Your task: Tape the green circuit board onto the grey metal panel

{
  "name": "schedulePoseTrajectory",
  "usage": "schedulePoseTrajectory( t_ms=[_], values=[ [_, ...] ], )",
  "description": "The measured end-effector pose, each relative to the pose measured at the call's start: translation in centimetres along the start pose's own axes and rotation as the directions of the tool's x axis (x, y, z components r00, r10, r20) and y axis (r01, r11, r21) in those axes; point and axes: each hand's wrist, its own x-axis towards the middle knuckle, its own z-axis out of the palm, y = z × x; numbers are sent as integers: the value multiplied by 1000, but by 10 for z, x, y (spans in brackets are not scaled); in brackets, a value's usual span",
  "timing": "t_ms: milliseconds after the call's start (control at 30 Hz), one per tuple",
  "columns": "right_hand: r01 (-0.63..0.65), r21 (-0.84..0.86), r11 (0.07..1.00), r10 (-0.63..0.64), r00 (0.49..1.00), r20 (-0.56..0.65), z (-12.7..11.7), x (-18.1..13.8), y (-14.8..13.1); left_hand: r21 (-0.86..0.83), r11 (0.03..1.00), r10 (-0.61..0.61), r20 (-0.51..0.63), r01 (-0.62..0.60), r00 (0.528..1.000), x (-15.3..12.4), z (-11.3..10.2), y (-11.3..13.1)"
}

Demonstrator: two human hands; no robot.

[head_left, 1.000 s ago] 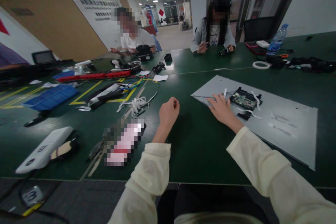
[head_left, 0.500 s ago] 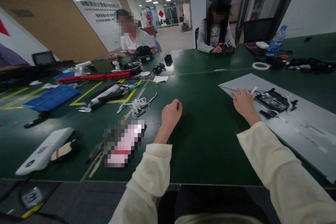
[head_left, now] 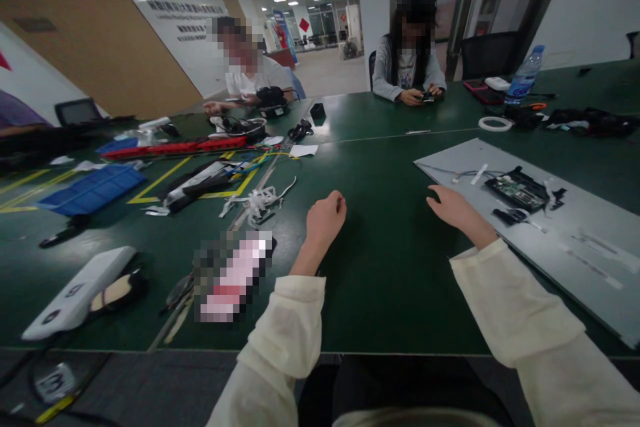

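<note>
Resting both forearms over the green table (head_left: 390, 280), a worker in cream sleeves sits beside a grey panel (head_left: 590, 240). The right hand (head_left: 453, 208) lies palm down with fingers loosely spread and empty, along the panel's near edge; whether it touches the metal cannot be told. The left hand (head_left: 325, 217) is curled into a fist well to the left, and something thin seems to poke out by the fingertips, too small to identify. A circuit board (head_left: 517, 190) sits on the panel just beyond the right hand, with thin wires (head_left: 450, 172) trailing toward the panel's corner. The risks look plain: a loose cuff sweeping across could snag those wires and drag the board, and a careless shove could slide the panel toward the table's near edge, which its lower corner already approaches. Two people (head_left: 407, 70) work across the table.
</note>
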Motion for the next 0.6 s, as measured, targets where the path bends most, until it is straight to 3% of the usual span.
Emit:
schedulePoseTrajectory(
  t_ms=[300, 600],
  values=[
    [-124, -83, 989, 133, 985, 109, -4, 5, 7, 15, 999, 45, 31, -46, 998, 2, 4, -2],
    [-336, -54, 940, 335, 942, -22, -1, 15, 44, 19, 999, 37, 48, -38, 998, 1, 5, 1]
  ],
)
